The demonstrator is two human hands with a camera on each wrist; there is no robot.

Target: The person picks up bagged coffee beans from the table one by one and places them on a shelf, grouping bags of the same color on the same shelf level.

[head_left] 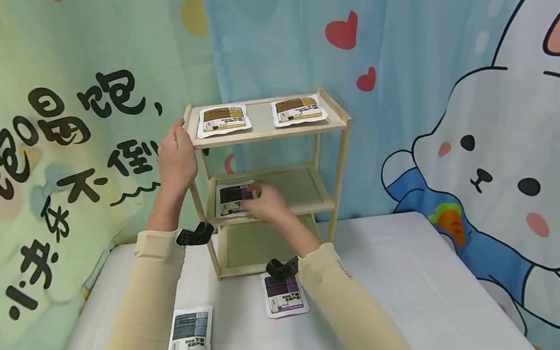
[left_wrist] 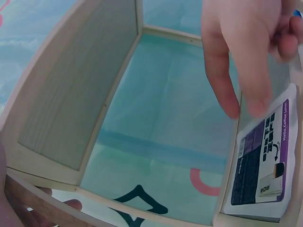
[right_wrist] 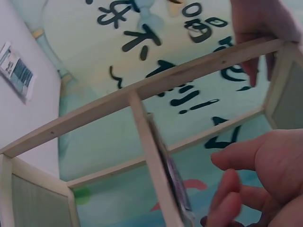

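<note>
A wooden three-tier shelf rack (head_left: 269, 137) stands on the table. My left hand (head_left: 177, 156) grips its upper left corner, with the fingers bent over the wood in the right wrist view. On the left part of the middle tier lies a white packet with a dark and purple label (head_left: 231, 200). My right hand (head_left: 269, 202) is over that tier, just right of the packet. In the left wrist view, the fingertips of the right hand (left_wrist: 248, 52) hang loosely bent above the packet (left_wrist: 262, 165), apart from it and holding nothing.
Two packets with brown-gold labels, one left (head_left: 223, 120) and one right (head_left: 299, 110), lie on the top tier. On the white table (head_left: 369, 278) are a purple-labelled packet (head_left: 284, 296) before the rack and a blue-labelled packet (head_left: 190, 337) further left. A printed curtain (head_left: 278, 36) hangs behind.
</note>
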